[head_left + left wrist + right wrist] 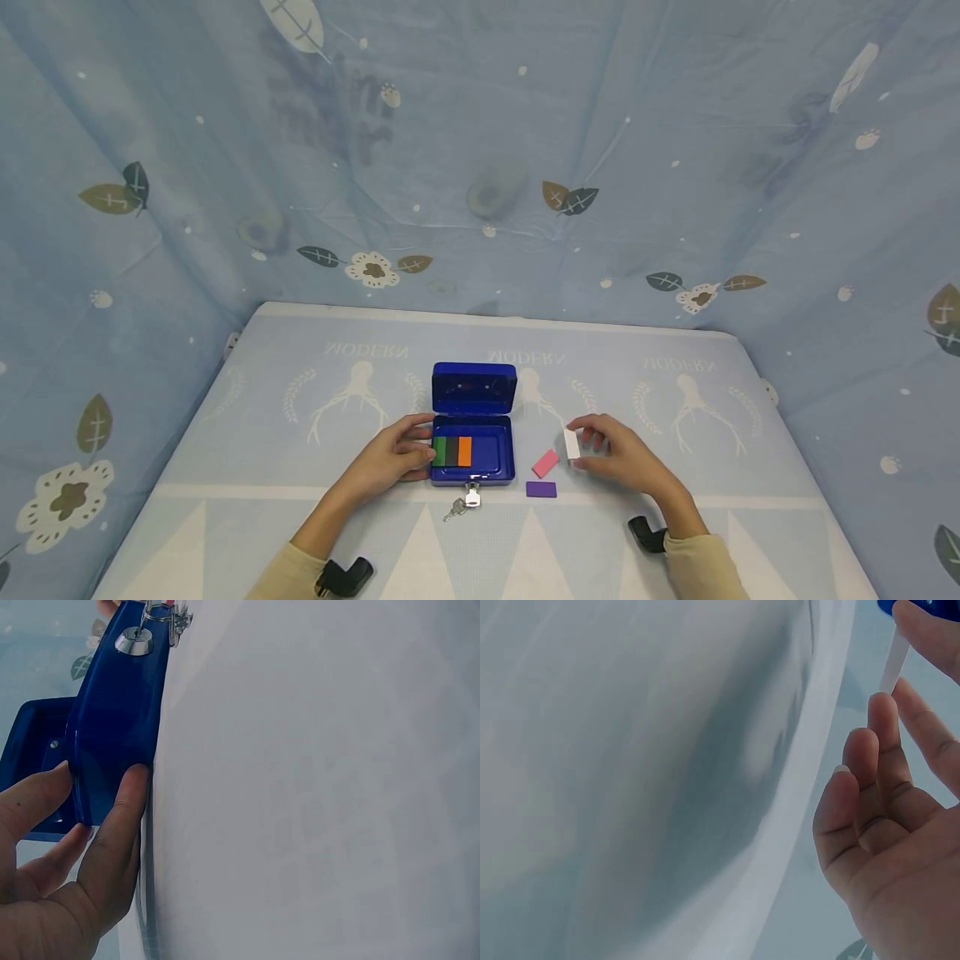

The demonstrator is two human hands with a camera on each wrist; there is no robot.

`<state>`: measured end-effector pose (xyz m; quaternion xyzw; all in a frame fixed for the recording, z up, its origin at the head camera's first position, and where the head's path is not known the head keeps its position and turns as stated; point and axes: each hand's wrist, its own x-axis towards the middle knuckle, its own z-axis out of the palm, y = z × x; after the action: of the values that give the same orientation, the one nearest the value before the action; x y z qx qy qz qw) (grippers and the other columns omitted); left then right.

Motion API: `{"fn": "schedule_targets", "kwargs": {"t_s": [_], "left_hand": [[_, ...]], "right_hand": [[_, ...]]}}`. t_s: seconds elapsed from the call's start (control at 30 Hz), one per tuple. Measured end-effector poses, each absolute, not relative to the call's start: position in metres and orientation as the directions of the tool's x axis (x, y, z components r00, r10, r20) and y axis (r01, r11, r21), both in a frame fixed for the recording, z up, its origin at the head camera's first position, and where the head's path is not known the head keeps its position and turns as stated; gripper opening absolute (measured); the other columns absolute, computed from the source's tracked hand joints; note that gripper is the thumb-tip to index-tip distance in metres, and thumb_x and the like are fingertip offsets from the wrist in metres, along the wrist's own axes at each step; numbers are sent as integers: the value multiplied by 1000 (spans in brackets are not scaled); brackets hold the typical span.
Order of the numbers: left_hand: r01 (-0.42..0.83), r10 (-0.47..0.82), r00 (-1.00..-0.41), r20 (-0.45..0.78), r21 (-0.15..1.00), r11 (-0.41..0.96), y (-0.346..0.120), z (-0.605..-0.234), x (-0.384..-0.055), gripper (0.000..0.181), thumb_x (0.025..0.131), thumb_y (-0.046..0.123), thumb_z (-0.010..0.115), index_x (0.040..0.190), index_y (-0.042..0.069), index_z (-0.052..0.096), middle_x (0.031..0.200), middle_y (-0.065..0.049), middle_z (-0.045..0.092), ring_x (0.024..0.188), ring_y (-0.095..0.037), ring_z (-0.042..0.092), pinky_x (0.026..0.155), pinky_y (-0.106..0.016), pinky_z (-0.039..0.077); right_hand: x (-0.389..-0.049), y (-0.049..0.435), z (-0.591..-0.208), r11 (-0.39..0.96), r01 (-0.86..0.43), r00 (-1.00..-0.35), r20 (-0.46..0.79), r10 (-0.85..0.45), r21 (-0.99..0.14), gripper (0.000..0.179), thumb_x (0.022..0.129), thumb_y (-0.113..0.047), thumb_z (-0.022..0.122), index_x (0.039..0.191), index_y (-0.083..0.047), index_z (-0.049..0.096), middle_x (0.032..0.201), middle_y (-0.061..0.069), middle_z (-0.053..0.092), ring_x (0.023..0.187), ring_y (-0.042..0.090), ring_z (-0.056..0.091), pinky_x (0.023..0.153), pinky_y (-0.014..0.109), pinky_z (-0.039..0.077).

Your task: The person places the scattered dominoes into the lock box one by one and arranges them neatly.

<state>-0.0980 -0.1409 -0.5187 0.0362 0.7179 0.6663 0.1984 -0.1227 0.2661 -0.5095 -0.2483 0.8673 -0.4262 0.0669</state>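
One box (pixel 492 452), one lock (pixel 135 643), six blocks (pixel 542 489), two hands (pixel 386 457) (pixel 624 454), two wrist cameras (pixel 348 577) and one table (pixel 408 542) are counted; keys (pixel 455 507) cannot be counted.

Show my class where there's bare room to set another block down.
Inside the blue box, between the orange block and the right wall. On the table, left of the left hand and right of the right hand. Crowded: between box and right hand, with the pink block, purple block and white block; keys lie in front.
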Motion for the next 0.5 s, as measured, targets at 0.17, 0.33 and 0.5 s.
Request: {"fn": "schedule_targets", "kwargs": {"t_s": [0.17,0.33,0.5], "left_hand": [[-216,318,-918,-235,972,94,-141,-517,-97,59,96,3,66,150,4,41,140,-29,47,115,-34,60,82,-43,60],[-216,322,-917,-234,972,90,-141,-515,-97,60,96,3,65,150,4,40,141,-29,46,116,-35,59,82,-43,60],[-218,323,-917,-235,972,87,-141,-516,-97,60,96,4,66,151,4,40,141,-29,47,117,-35,59,83,-44,60]], "right_hand": [[-123,254,-509,507,-392,-856,101,-507,-768,46,83,-20,84,124,-15,64,99,7,61,87,26,56,76,35,50],[-123,241,-508,497,-425,-841,127,-525,-757,46,83,-18,85,124,-13,65,99,8,62,86,28,57,75,36,51],[-124,225,-505,488,-442,-831,139,-539,-753,47,82,-15,85,124,-12,65,99,8,62,86,28,57,74,38,52]]}}
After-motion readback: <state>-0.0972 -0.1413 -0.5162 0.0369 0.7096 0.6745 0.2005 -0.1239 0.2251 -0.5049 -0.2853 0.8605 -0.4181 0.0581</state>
